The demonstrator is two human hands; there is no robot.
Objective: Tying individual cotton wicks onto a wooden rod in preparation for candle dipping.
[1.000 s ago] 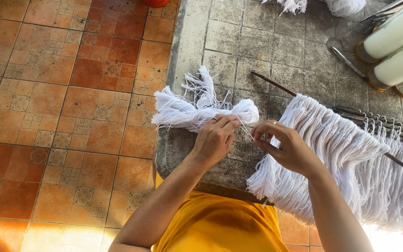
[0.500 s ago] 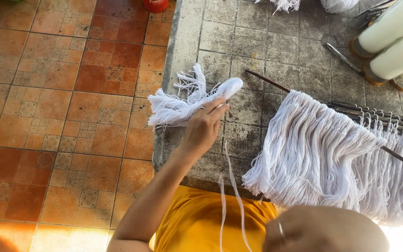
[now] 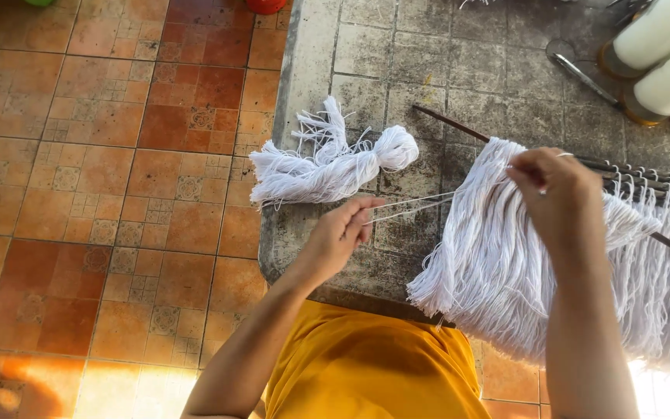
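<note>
Nearest the camera, an orange shirt (image 3: 374,365) fills the low middle, and both bare forearms reach out from it over the edge of a grey tiled slab (image 3: 366,54). The left hand (image 3: 343,233) pinches the near ends of a doubled white strand (image 3: 412,206) between thumb and fingertips. The strand runs taut to the right, toward the right hand (image 3: 556,198), whose fingers are curled together at the thin dark rod (image 3: 459,124); from this angle I cannot tell exactly what they grip. Many white strands (image 3: 505,264) already hang from the rod in a thick fringe that spills over the slab's near edge, so a good part of the row looks done. Just beyond the left hand lies a loose bundle of white yarn (image 3: 335,167), still sizeable, which suggests more strands remain to be hung. Far right stand pale spools (image 3: 661,54). To the left lies terracotta floor tile (image 3: 118,155).
</note>
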